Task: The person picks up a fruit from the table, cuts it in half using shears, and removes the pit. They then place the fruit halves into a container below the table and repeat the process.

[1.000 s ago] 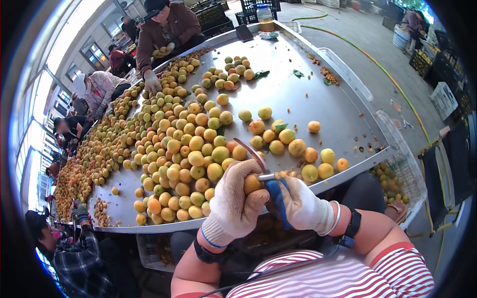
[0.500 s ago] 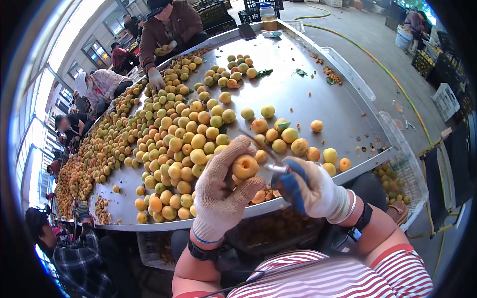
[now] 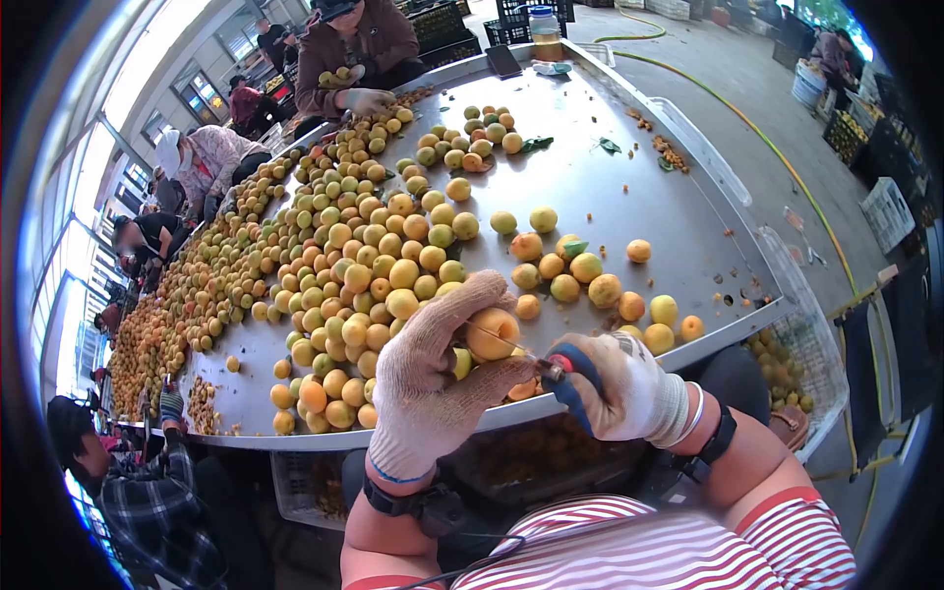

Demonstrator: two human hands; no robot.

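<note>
Both my hands wear pale work gloves. My left hand (image 3: 433, 379) grips a yellow-orange fruit (image 3: 492, 334) between thumb and fingers, above the near edge of the metal table (image 3: 678, 226). Closed around the handle of a small tool (image 3: 558, 366) is my right hand (image 3: 610, 383), just right of the fruit. The tool's thin metal part reaches left across the face of the fruit; whether it enters the flesh I cannot tell. Many loose fruits (image 3: 374, 280) lie beyond and to the left of my left hand.
Co-workers sit along the left and far sides; one gloved hand (image 3: 364, 101) is at the far edge. Crates of fruit (image 3: 821, 393) stand at the right below the table. A jar (image 3: 544, 31) and a phone (image 3: 503, 61) are at the far corner.
My right hand has brought the tool against the fruit in my left hand. The far co-worker's gloved hand has moved up and right, off the pile. The view has shifted slightly.
</note>
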